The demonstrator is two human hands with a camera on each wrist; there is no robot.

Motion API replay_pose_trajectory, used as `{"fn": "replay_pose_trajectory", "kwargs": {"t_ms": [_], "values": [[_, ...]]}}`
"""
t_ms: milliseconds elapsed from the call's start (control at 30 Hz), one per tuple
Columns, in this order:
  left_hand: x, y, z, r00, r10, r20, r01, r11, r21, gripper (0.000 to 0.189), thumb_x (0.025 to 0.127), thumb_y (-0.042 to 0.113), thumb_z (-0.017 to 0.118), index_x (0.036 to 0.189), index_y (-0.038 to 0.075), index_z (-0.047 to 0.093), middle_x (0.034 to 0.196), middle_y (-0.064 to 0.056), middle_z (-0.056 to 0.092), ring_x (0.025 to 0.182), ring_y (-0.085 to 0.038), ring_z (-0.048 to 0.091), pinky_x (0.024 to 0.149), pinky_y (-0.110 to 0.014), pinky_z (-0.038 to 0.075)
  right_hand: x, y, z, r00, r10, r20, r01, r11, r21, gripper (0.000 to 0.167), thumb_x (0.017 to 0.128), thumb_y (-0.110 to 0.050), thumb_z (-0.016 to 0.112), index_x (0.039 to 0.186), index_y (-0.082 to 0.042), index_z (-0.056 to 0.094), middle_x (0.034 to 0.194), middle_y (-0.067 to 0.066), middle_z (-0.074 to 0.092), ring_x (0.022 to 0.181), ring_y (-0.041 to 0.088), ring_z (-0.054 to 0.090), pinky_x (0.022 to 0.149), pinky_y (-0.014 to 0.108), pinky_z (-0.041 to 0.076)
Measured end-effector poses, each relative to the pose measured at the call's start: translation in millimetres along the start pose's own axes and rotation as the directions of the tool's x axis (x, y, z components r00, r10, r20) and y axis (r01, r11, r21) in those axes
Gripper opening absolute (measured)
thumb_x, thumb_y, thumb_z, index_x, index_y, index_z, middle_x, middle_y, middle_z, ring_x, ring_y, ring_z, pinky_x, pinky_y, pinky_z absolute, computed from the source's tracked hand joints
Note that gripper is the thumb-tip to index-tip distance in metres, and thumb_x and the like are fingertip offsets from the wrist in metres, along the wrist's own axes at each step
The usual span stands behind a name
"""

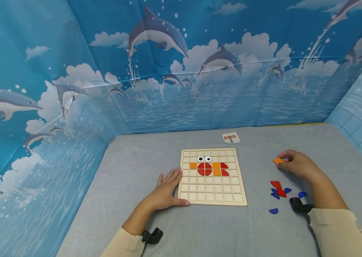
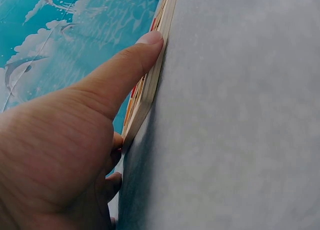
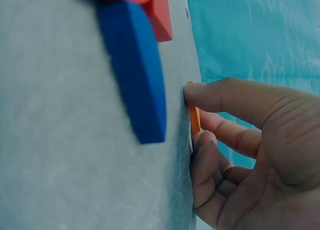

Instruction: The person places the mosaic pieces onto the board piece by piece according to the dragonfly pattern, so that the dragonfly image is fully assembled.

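Observation:
A wooden grid board [image 1: 212, 196] lies on the grey cloth, bearing orange squares, red quarter-round pieces and two round eye pieces [image 1: 204, 159]. My left hand [image 1: 165, 191] is spread along the board's left edge, with the thumb [image 2: 135, 58] touching the front edge near the corner. Off to the right of the board, my right hand [image 1: 297, 163] pinches an orange square tile [image 1: 278, 160] between thumb and fingers, close over the cloth. In the right wrist view, the tile [image 3: 194, 117] shows edge-on beneath the thumb tip.
Loose red pieces [image 1: 278, 188] and several blue pieces [image 1: 274, 211] lie on the cloth in front of the right hand. A small printed pattern card [image 1: 230, 137] lies behind the board. A dolphin-print curtain [image 1: 181, 103] hangs along the table's far side.

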State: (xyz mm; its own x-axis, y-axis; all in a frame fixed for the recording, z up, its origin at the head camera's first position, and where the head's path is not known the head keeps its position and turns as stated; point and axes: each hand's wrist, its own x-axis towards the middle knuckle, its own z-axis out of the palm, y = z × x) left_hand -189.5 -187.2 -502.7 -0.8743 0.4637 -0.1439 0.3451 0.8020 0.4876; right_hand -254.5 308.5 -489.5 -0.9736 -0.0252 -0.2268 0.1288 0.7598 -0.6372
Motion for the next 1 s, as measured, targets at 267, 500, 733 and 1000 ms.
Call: {"fn": "replay_pose_trajectory", "kwargs": {"t_ms": [267, 500, 733, 1000], "values": [[0.5, -1.3, -0.1, 1.0, -0.001, 0.004, 0.001, 1.0, 0.002, 0.118, 0.077, 0.068, 0.076, 0.164, 0.016, 0.016, 0.172, 0.004, 0.008, 0.16, -0.023, 0.002, 0.125, -0.062, -0.006, -2.4, -7.4, 0.7, 1.0, -0.017, -0.001, 0.017, 0.999, -0.034, 0.049, 0.094, -0.029, 0.067, 0.129, 0.004, 0.055, 0.115, 0.026, 0.057, 0.093, 0.032, 0.053, 0.067, 0.029, 0.044], [-0.1, -4.4, 0.1, 1.0, -0.002, -0.003, 0.002, 1.0, 0.004, 0.119, 0.076, 0.069, 0.076, 0.164, 0.016, 0.015, 0.172, 0.004, 0.007, 0.16, -0.023, 0.003, 0.125, -0.062, -0.006, -4.1, -38.0, 7.0, 0.994, -0.107, 0.003, 0.107, 0.994, -0.021, 0.047, 0.097, -0.028, 0.065, 0.136, -0.002, 0.056, 0.129, 0.031, 0.057, 0.099, 0.036, 0.061, 0.072, 0.034, 0.053], [-0.3, -3.6, 1.4, 1.0, 0.003, 0.0, -0.003, 1.0, -0.014, 0.119, 0.076, 0.069, 0.076, 0.164, 0.015, 0.015, 0.172, 0.004, 0.007, 0.16, -0.024, 0.002, 0.124, -0.063, -0.006, -8.8, -73.2, 20.2, 0.988, -0.156, -0.005, 0.157, 0.987, 0.028, 0.049, 0.097, -0.03, 0.067, 0.136, -0.002, 0.057, 0.129, 0.026, 0.06, 0.104, 0.036, 0.061, 0.079, 0.042, 0.055], [0.4, -2.5, 1.1, 1.0, 0.006, -0.002, -0.006, 1.0, -0.019, 0.119, 0.076, 0.068, 0.077, 0.164, 0.016, 0.016, 0.172, 0.004, 0.008, 0.16, -0.024, 0.003, 0.124, -0.063, -0.006, -17.7, -113.7, 47.5, 0.97, -0.239, 0.044, 0.236, 0.969, 0.069, 0.037, 0.095, -0.023, 0.068, 0.128, -0.007, 0.064, 0.124, 0.018, 0.064, 0.093, 0.023, 0.059, 0.07, 0.031, 0.05]]}}
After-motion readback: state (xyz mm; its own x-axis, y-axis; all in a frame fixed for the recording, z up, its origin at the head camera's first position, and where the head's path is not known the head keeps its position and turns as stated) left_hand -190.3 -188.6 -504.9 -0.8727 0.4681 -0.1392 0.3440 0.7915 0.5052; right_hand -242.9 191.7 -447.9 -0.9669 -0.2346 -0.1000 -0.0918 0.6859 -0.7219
